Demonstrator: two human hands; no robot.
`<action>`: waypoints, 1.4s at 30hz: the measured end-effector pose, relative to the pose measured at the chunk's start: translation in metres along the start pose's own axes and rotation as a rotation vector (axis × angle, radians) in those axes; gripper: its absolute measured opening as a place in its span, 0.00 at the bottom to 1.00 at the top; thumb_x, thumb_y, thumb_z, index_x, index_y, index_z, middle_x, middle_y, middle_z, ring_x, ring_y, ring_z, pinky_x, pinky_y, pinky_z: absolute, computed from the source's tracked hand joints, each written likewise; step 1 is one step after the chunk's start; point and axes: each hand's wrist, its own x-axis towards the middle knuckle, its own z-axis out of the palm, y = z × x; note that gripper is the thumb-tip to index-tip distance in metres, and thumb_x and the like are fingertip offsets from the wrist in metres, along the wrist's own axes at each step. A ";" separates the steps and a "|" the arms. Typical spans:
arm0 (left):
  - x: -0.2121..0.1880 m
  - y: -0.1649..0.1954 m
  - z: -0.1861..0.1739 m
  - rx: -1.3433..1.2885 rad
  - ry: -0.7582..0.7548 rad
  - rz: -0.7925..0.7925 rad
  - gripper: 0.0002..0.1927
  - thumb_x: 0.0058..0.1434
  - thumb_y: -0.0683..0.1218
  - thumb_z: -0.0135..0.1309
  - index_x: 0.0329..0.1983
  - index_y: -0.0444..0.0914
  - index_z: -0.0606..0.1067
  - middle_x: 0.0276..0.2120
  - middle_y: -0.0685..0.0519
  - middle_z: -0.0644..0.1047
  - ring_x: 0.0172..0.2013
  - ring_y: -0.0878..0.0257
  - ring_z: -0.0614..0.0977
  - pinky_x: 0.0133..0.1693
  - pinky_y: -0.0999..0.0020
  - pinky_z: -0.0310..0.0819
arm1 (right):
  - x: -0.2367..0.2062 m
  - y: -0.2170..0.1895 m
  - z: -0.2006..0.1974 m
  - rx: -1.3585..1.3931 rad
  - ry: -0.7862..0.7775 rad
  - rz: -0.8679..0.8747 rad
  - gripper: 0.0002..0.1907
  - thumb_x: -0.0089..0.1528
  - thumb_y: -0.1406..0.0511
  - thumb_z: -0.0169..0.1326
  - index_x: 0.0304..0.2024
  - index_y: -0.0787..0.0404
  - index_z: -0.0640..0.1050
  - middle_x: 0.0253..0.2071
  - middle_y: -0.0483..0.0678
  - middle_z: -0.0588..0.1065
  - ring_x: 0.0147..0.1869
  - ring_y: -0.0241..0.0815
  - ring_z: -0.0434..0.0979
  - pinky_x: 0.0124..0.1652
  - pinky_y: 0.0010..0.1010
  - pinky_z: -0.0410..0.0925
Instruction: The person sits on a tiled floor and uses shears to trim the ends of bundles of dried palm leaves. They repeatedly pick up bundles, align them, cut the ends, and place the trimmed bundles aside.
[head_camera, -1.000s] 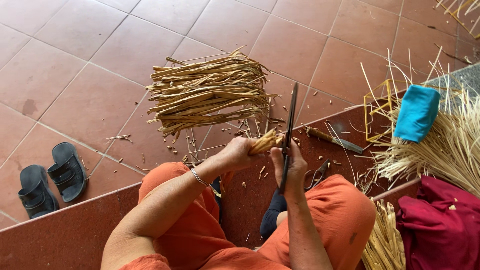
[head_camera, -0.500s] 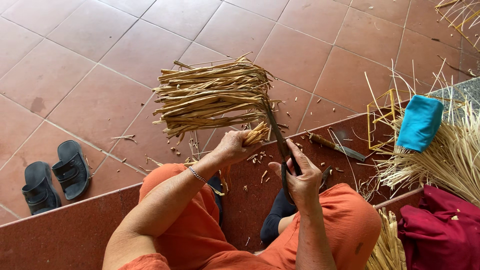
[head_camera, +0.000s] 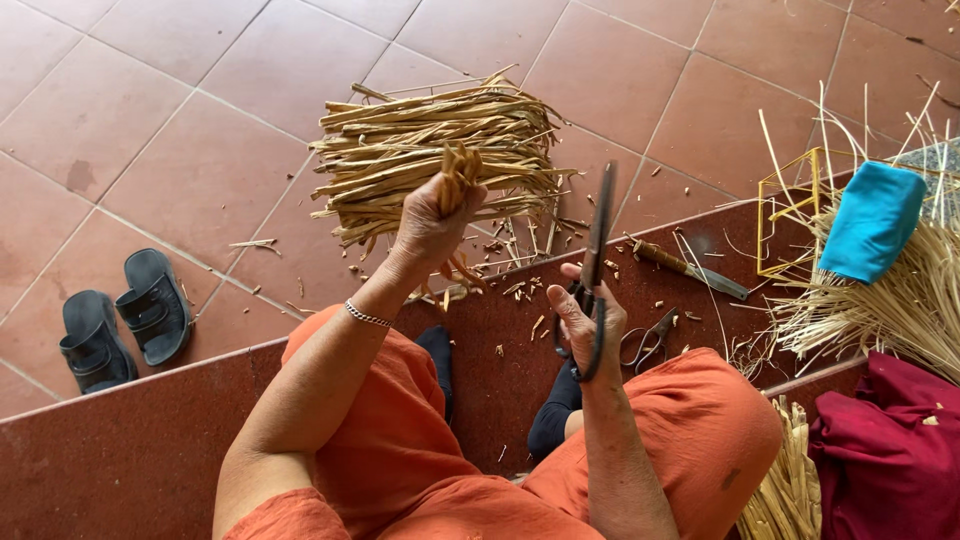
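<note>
Head view: left hand (head_camera: 428, 222) fisted round short cane strips (head_camera: 458, 175), above strip pile (head_camera: 432, 150) on tiles; right hand (head_camera: 585, 325) gripping black shears (head_camera: 597, 255) (blades upright); best trimmed clear of fingers.

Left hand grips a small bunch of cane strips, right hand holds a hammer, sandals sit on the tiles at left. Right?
Not quite. The right hand holds large dark shears, not a hammer, as the head view shows. The left hand does grip the cane strips, and the sandals sit on the tiles at left.
</note>
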 end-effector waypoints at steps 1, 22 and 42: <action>0.001 0.004 0.000 -0.130 0.019 0.049 0.11 0.70 0.40 0.62 0.35 0.39 0.71 0.30 0.57 0.74 0.31 0.74 0.72 0.32 0.74 0.72 | -0.002 0.003 0.001 -0.001 -0.024 0.049 0.25 0.61 0.55 0.65 0.53 0.66 0.79 0.23 0.39 0.70 0.20 0.29 0.65 0.19 0.20 0.57; -0.130 0.172 0.008 -0.554 -0.125 0.440 0.08 0.79 0.47 0.44 0.44 0.39 0.69 0.33 0.52 0.74 0.35 0.60 0.77 0.49 0.60 0.76 | -0.035 -0.019 0.058 1.026 -0.314 0.075 0.32 0.67 0.50 0.60 0.66 0.59 0.70 0.61 0.61 0.75 0.52 0.46 0.81 0.48 0.37 0.74; -0.259 0.122 -0.052 -1.427 0.217 -0.366 0.17 0.80 0.54 0.42 0.43 0.37 0.72 0.25 0.56 0.67 0.32 0.60 0.71 0.59 0.52 0.63 | -0.040 -0.025 -0.036 1.061 0.329 -0.104 0.18 0.59 0.76 0.62 0.50 0.59 0.78 0.42 0.52 0.81 0.44 0.43 0.82 0.48 0.36 0.75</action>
